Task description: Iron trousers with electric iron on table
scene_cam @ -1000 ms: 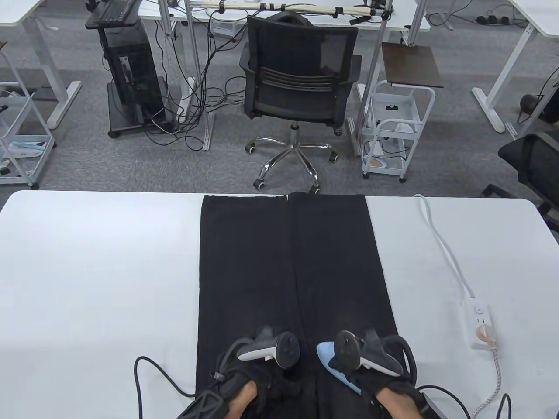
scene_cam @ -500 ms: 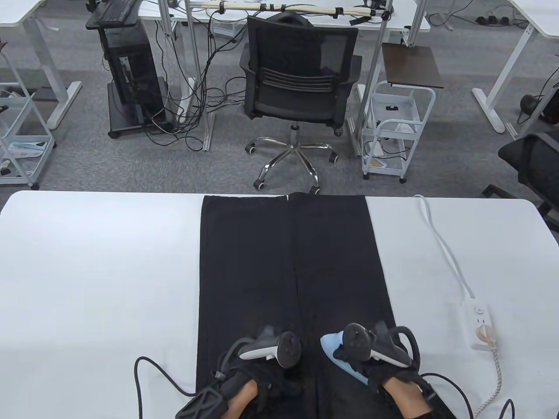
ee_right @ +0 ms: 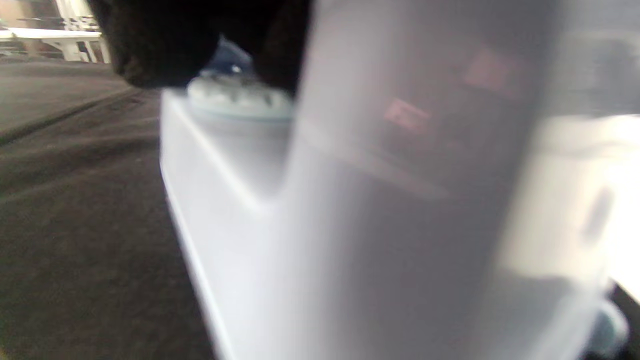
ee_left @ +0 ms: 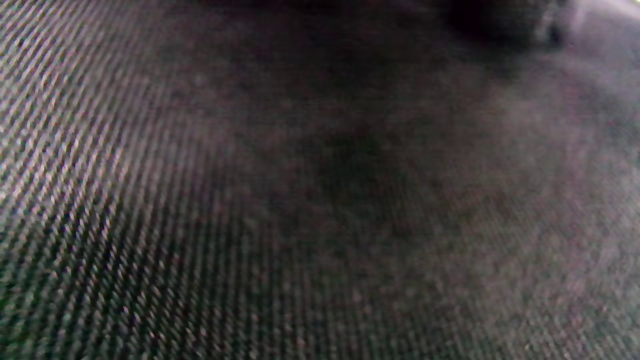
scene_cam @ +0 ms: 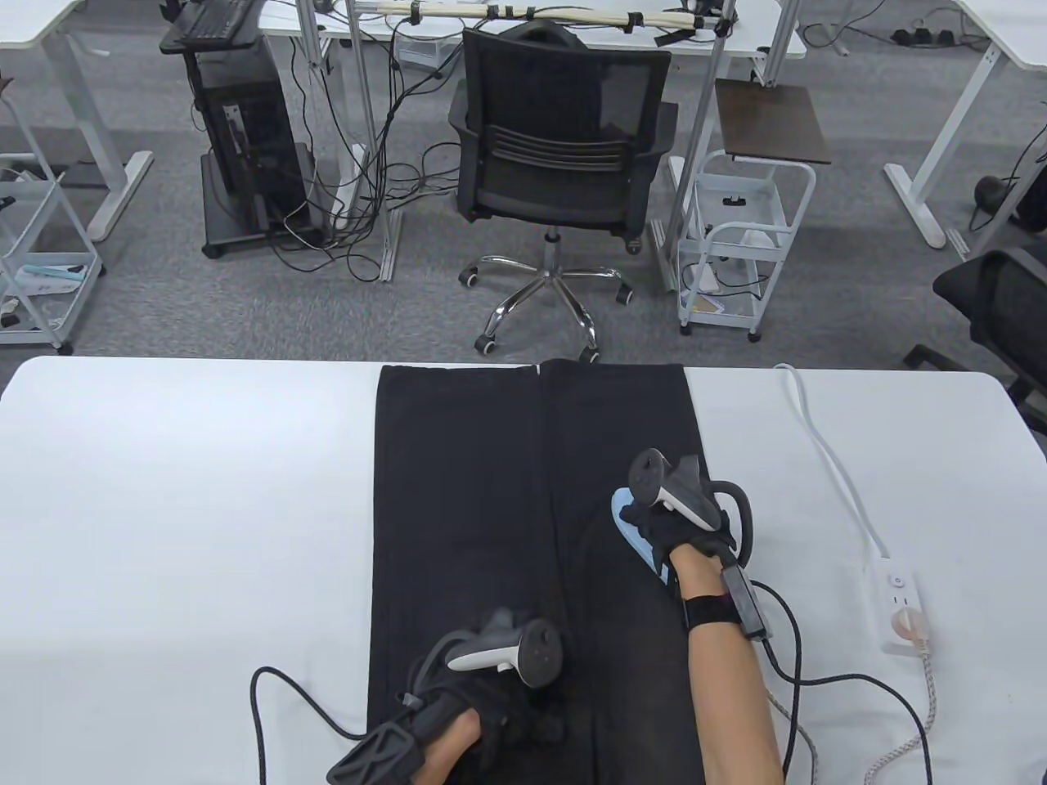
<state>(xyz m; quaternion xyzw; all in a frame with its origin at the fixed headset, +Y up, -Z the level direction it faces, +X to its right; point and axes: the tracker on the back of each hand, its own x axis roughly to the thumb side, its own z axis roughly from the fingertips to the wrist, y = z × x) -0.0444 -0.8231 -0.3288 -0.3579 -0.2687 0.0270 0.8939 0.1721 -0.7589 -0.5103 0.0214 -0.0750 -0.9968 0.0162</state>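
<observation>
Black trousers (scene_cam: 491, 491) lie flat down the middle of the white table (scene_cam: 164, 507), legs reaching the far edge. My right hand (scene_cam: 675, 523) grips the light blue iron (scene_cam: 634, 531), which sits on the right trouser leg about halfway up the table. The right wrist view shows the iron's pale body (ee_right: 350, 200) close up and blurred, with dark fabric (ee_right: 75, 225) beside it. My left hand (scene_cam: 499, 695) rests on the trousers near the front edge, fingers hidden in the dark cloth. The left wrist view shows only trouser weave (ee_left: 250, 200).
A white power strip (scene_cam: 900, 605) lies on the table at the right, its white cord (scene_cam: 826, 458) running to the far edge. The iron's braided cable (scene_cam: 924, 719) loops near the front right. A black office chair (scene_cam: 564, 155) and a white cart (scene_cam: 740, 245) stand beyond the table.
My right hand has slid the iron away from me along the right trouser leg, from near the front edge to about mid-table. The left hand has stayed in place.
</observation>
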